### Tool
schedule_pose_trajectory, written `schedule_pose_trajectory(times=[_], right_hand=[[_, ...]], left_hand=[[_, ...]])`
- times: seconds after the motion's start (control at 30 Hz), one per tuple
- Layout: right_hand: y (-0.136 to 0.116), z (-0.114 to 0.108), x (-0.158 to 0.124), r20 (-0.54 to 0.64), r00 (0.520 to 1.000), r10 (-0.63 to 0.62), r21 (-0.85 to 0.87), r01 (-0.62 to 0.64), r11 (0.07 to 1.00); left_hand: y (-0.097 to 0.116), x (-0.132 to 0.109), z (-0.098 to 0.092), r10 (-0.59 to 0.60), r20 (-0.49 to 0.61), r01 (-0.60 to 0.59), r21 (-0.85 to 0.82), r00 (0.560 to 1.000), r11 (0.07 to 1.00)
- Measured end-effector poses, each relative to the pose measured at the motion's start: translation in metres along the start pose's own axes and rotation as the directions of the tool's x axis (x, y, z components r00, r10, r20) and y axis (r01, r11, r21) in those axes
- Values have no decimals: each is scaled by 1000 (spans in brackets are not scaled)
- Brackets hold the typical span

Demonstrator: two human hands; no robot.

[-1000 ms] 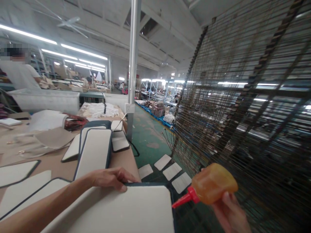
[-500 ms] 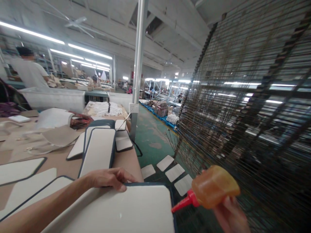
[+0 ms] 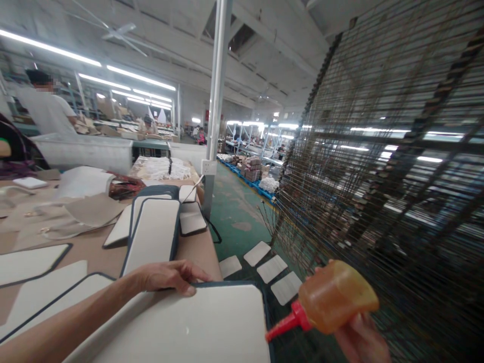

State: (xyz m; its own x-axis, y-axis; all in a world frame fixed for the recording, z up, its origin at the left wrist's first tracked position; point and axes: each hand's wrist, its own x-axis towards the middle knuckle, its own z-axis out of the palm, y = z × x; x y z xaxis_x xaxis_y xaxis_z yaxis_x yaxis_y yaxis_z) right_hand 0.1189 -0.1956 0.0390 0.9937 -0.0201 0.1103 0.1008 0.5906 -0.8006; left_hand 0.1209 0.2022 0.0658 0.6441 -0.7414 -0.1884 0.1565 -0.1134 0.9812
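My left hand (image 3: 172, 277) grips the far edge of a cream panel (image 3: 204, 320) with a dark blue border, thumb on its top face and fingers underneath. In my right hand (image 3: 361, 335) is an amber squeeze bottle (image 3: 335, 297) with a red nozzle, tipped down to the left. The nozzle's tip is at the panel's right border. My right fingers are partly hidden behind the bottle. Beyond my left hand lies a stack of similar cream panels (image 3: 153, 227) with dark edges.
Loose panels (image 3: 32, 262) lie on the brown-topped table (image 3: 192, 252) at left. A metal pole (image 3: 215, 101) stands at the table's far corner. On the right rises a tall wire rack (image 3: 351, 151). Several pale pieces (image 3: 272, 268) rest below, beside the green floor (image 3: 238, 217). A person (image 3: 47, 108) works at far left.
The bottle's nozzle tip has slid slightly down along the panel's right border, toward me. My left hand keeps its hold in nearly the same place.
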Motion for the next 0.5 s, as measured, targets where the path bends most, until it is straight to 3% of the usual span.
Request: schedule_pose_trajectory(times=[0.13,0.5], right_hand=[[-3,-6,-1,35,999,32,-70,-29,997],[-1,-15,-11,-97,995,16,-65,-23,998]], left_hand=[[1,0,1,-7,14,7,-20,1000,1000],[-9,0,-3,-12,-26,11,-63,1000,998]])
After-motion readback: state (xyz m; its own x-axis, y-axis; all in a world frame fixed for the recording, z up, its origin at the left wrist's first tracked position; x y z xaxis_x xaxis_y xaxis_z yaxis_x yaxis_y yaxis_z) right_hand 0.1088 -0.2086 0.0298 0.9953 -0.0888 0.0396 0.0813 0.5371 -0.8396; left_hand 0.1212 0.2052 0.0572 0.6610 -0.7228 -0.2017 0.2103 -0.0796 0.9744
